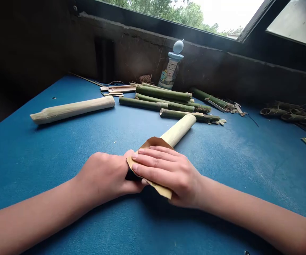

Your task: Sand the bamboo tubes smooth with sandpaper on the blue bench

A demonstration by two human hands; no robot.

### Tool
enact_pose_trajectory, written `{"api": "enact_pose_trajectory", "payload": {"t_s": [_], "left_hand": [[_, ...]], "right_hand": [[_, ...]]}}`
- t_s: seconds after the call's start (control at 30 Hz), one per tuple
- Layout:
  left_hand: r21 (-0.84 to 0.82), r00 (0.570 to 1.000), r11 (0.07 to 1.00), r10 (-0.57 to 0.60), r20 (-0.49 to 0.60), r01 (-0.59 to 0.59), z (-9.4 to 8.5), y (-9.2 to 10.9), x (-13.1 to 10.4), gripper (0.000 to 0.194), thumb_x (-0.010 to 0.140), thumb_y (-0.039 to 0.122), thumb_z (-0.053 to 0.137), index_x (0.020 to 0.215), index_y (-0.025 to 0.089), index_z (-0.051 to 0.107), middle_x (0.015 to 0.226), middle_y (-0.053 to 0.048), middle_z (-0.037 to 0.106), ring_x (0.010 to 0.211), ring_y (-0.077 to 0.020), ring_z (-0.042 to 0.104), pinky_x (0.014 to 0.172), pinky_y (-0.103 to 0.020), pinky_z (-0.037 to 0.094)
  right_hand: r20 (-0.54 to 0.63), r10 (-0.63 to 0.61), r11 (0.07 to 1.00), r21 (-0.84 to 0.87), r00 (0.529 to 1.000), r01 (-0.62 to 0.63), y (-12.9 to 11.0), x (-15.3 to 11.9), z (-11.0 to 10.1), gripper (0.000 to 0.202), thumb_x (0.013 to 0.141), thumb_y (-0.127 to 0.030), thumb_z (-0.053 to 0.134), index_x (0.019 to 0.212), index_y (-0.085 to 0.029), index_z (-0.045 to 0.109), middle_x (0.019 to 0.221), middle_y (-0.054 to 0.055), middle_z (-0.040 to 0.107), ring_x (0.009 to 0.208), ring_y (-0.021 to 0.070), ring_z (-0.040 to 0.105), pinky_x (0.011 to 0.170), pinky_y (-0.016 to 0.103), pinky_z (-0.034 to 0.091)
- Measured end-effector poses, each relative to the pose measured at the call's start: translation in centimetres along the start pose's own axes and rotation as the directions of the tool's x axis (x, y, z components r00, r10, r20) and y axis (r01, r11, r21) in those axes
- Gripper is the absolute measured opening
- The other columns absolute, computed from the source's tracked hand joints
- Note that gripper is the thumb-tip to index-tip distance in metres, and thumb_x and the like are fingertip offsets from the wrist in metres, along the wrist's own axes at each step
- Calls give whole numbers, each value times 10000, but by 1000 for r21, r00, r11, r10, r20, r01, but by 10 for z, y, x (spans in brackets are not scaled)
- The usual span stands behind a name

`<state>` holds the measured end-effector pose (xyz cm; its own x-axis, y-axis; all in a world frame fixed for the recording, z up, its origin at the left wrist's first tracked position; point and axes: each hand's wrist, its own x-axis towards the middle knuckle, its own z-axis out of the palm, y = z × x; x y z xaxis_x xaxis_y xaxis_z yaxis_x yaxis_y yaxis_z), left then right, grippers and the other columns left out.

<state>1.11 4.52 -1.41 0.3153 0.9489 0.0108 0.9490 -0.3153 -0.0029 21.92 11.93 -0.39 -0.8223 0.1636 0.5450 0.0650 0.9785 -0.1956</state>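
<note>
A pale, peeled bamboo piece (pixel 178 131) lies slantwise before me, its far end bare and its near end covered by my hands. My right hand (pixel 166 170) presses a sheet of sandpaper (pixel 155 141) over the bamboo, fingers laid together across the tan paper. Close beside it, my left hand (pixel 107 173) is closed around the near end of the same bamboo. The paper and the right fingers hide part of that grip. To the left rests another peeled bamboo piece (pixel 73 110), apart from both hands.
Several green bamboo lengths (pixel 163 94) lie in a group at the back of the blue table (pixel 89 141). Behind them stands a clear bottle with a blue lid (pixel 170 71). Split strips (pixel 121 89) lie at back left, and short hollow bamboo pieces (pixel 288 113) at far right.
</note>
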Motion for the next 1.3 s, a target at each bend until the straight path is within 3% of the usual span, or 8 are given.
{"api": "enact_pose_trajectory", "payload": {"t_s": [0.17, 0.27, 0.47, 0.73, 0.87, 1.07, 1.23, 1.3], "left_hand": [[47, 999, 998, -39, -5, 39, 0, 1, 2, 566, 833, 731, 380, 893, 216, 608, 666, -63, 729, 544, -252, 668, 482, -313, 163], [28, 1000, 1000, 10, 17, -10, -3, 1, 2, 463, 857, 643, 423, 920, 231, 624, 674, -56, 734, 577, -236, 674, 489, -303, 200], [32, 995, 996, -81, 65, 79, -3, 0, 4, 579, 803, 733, 382, 990, 245, 631, 711, -53, 750, 600, -266, 692, 492, -318, 239], [29, 992, 997, -81, 101, 78, -7, 2, 2, 552, 823, 716, 367, 909, 229, 614, 742, -55, 756, 616, -261, 698, 488, -316, 239], [26, 997, 1000, 2, 74, -4, -8, 1, 2, 456, 874, 622, 367, 862, 237, 611, 716, -59, 744, 627, -269, 696, 491, -318, 241], [72, 985, 994, -89, 148, 79, -12, 3, 4, 678, 819, 804, 255, 840, 212, 585, 626, -70, 695, 569, -282, 675, 466, -311, 156], [61, 987, 994, -95, 130, 88, -12, 3, 3, 665, 825, 801, 251, 848, 216, 568, 649, -66, 703, 588, -273, 680, 478, -306, 142], [51, 986, 995, -93, 137, 87, -12, 3, 2, 647, 825, 796, 264, 846, 221, 560, 657, -57, 706, 589, -263, 677, 480, -305, 144]], "right_hand": [[-4, 23, 996, -83, 1000, -23, -3, -1, -1, 295, 957, -164, 480, 1180, -99, 661, 1239, 109, 697, 1220, 235, 623, 1071, 414, 488], [34, -24, 989, -142, 999, 28, -14, -3, -2, 338, 974, -185, 452, 1227, -63, 639, 1304, 109, 655, 1249, 256, 600, 1089, 419, 482], [32, 8, 960, -281, 999, 1, -24, -2, -3, 346, 938, -137, 474, 1222, -26, 637, 1277, 151, 664, 1236, 287, 609, 1080, 435, 503], [-9, -44, 991, -127, 999, 43, -13, 0, -1, 319, 943, -149, 457, 1176, -47, 650, 1233, 151, 691, 1203, 252, 637, 1074, 405, 516], [-4, -98, 994, -44, 995, 98, -9, 3, 3, 326, 945, -148, 444, 1155, -19, 657, 1253, 173, 673, 1218, 268, 625, 1094, 413, 496], [-37, 159, 987, 20, 987, -158, 21, 3, 2, 236, 949, -156, 494, 1099, -124, 674, 1085, 119, 755, 1053, 219, 709, 941, 377, 581], [39, 220, 960, -185, 975, -209, -3, 5, -17, 279, 921, -209, 539, 1188, -180, 613, 1266, 111, 677, 1234, 295, 600, 1130, 539, 393], [33, 313, 910, -297, 949, -290, -13, 7, -33, 312, 860, -250, 599, 1163, -174, 605, 1225, 136, 674, 1144, 344, 628, 1034, 566, 459]]}}
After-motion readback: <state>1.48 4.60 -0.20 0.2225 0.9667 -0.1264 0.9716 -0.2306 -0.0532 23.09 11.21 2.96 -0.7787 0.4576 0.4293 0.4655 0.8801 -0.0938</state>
